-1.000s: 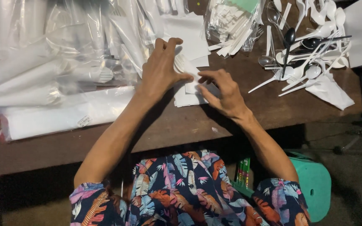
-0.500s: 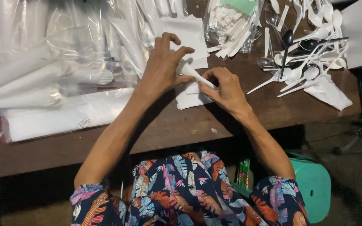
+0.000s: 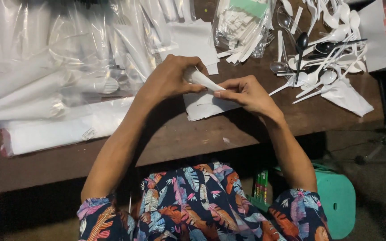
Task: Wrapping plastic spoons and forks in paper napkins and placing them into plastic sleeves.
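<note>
White paper napkin rolled into a thin tube (image 3: pixel 200 78) | above brown wooden counter (image 3: pixel 179 138) | left hand (image 3: pixel 168 80) fingers wrap one end, right hand (image 3: pixel 246 93) fingers pinch the other | roll looks nearly finished | loose white plastic spoons (image 3: pixel 322 71) wait, clear bags (image 3: pixel 68 67) hold finished rolls

bare table edge (image 3: pixel 193 143) near, plastic bags (image 3: pixel 45 67) left, spoons (image 3: pixel 322 67) right

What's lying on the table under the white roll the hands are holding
Under the white roll, held between the left hand and right hand, lies a small stack of white paper sheets on the brown table. Whatever the roll wraps is hidden.
</note>
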